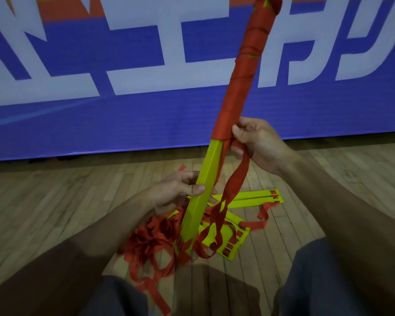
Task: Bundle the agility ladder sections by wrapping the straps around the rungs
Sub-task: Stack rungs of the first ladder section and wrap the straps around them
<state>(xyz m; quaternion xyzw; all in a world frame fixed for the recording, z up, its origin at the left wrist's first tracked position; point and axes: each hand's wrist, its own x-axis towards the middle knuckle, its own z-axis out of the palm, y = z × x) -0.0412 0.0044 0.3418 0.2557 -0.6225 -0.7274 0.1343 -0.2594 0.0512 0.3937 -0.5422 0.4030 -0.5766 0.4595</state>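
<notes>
Wrapping is well underway: the stacked yellow rungs (209, 160) stand tilted toward 1 o'clock, their upper length already bound in red strap (243, 71), the lower part bare. The left hand (180, 190) is closed around the bare rungs low down; the right hand (258, 142) pinches the strap's working length (236, 176) just beside the last turn. Loose strap (153, 245) and more rungs (253, 197) lie on the wooden floor (55, 201) at 6 o'clock. Next, I judge, the strap must be pulled taut and carried round the bare section below.
</notes>
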